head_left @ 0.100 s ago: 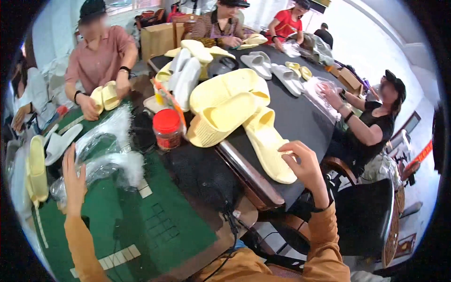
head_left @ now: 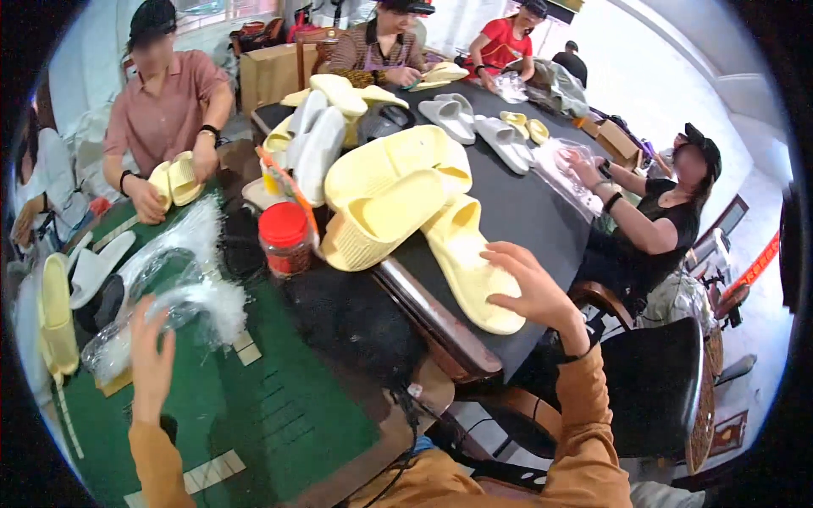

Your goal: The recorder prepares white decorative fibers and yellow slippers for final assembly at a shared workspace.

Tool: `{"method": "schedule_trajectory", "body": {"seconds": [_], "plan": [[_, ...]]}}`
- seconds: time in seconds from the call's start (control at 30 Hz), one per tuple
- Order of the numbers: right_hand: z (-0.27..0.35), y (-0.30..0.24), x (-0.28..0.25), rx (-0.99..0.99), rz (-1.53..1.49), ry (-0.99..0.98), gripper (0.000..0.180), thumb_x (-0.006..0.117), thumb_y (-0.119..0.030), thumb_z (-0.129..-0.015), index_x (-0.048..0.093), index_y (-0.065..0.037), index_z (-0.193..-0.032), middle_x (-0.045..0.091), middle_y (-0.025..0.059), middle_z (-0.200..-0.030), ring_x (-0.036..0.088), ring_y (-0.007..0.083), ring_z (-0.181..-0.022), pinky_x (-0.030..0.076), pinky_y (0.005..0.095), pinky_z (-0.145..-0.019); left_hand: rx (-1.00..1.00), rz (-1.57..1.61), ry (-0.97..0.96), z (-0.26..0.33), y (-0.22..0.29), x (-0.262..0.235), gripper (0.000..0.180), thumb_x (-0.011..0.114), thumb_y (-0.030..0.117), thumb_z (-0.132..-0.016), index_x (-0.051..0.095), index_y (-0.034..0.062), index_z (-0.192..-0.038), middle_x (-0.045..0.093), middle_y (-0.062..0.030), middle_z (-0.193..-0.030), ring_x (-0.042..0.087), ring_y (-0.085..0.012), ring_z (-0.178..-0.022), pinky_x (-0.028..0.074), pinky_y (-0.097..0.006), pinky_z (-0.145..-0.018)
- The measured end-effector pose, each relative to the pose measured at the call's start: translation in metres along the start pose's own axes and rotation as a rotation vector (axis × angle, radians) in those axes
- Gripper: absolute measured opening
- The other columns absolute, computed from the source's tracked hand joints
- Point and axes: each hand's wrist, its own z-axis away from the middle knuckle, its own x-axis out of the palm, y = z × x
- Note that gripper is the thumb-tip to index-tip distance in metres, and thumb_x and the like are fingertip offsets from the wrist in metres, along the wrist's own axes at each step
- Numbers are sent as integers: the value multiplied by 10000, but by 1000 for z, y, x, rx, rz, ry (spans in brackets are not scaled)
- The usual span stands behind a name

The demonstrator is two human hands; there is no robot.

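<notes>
Evidently neither hand is clasping anything: the right hand, right of centre in the frame, is spread with thumb and fingers parted over the rounded lower end of a pale yellow slide slipper, and whether the fingertips actually press on it I cannot tell. A tenth of a second ago that hand was bunched closer at the slipper's right edge; now it reaches farther across the footbed, which I judge brings it nearer to taking hold, though no grasp shows. The left hand, lower left and blurred, is also unclenched; it has come down and inward a little, and appears over the near edge of the clear plastic bags on the green mat. The slippers keep their arrangement, shifted only with the view. The slide under the right hand lies on the black tabletop, its upper end against two larger-looking yellow slides heaped at mid-frame. Left of that heap stands a red-lidded jar, with grey slippers above it. At the far left of the frame rests another yellow slipper, while a co-worker at upper left holds a small yellow pair.
</notes>
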Motion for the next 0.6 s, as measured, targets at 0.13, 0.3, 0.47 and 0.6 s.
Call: {"method": "schedule_trajectory", "body": {"seconds": [0.13,0.3,0.47,0.6], "plan": [[-9,31,-3,16,25,-186,510,760,-287,-743,600,-26,-1150,568,188,-1196,510,337,-1175,380,416,-1019,22,194,-315,34,82,-2,321,593,-14,-822,604,11,-1142,486,-163,-1363,401,-351,-1333,307,-425,-1108],[-16,22,16,49,-151,-204,464,778,-342,-731,631,-14,-1024,641,149,-1017,575,318,-1039,434,413,-917,73,287,-470,85,125,-38,279,533,94,-958,604,20,-1217,553,-168,-1301,517,-341,-1210,405,-421,-1025],[40,-18,11,-129,-45,127,481,809,-374,-662,599,-90,-988,605,81,-908,588,262,-966,335,453,-980,64,403,-609,108,166,-20,293,519,147,-976,600,23,-1228,566,-169,-1280,533,-355,-1182,424,-418,-1005],[77,-64,27,-250,-103,223,474,798,-334,-672,562,-85,-1000,545,69,-930,547,253,-1022,295,494,-1015,9,501,-649,121,203,-4,344,507,164,-990,552,25,-1301,559,-181,-1297,529,-342,-1205,421,-413,-1008]]}}
